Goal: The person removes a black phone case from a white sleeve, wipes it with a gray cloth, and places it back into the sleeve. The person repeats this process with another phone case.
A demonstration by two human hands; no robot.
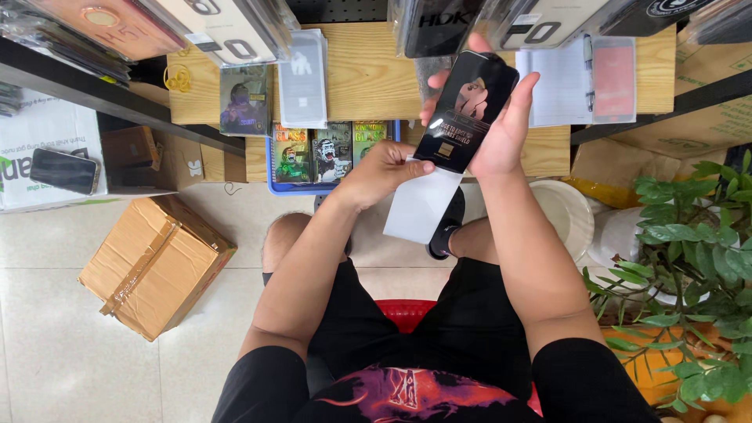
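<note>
A: Item one, my right hand (pixel 501 129)?

B: Raised over my lap, palm and curled fingers cradling a slim black package (pixel 468 110) from behind and along its right edge, thumb at the top. The package is tilted, glossy face toward me, with a portrait printed on it.

A: Item two, left hand (pixel 381 171)?

B: Closed in a pinch at the package's lower end, thumb and fingers on the top of a white inner sleeve (pixel 421 205) that hangs out of the bottom of the package, most of it already showing.

A: Step in hand?

B: By my reading, the insert is partway out of the outer pack. Finishing that calls for a steady grip with the right hand and a straight pull along the package's length, so the sleeve does not bend or snag at the mouth.

A: Surroundings, outward?

B: Wooden bench (pixel 368 74) just beyond my hands, carrying flat printed packs (pixel 244 100) and a white notebook with a pen (pixel 560 82). A blue tray (pixel 276 186) of picture cards sits at its front edge. More packaged cases hang above. On the tiled floor: taped cardboard box (pixel 155 262) to the left, with a dark phone (pixel 64 171) lying on a white carton further left, white bucket (pixel 565 211) and green plant (pixel 697 266) to the right
</note>
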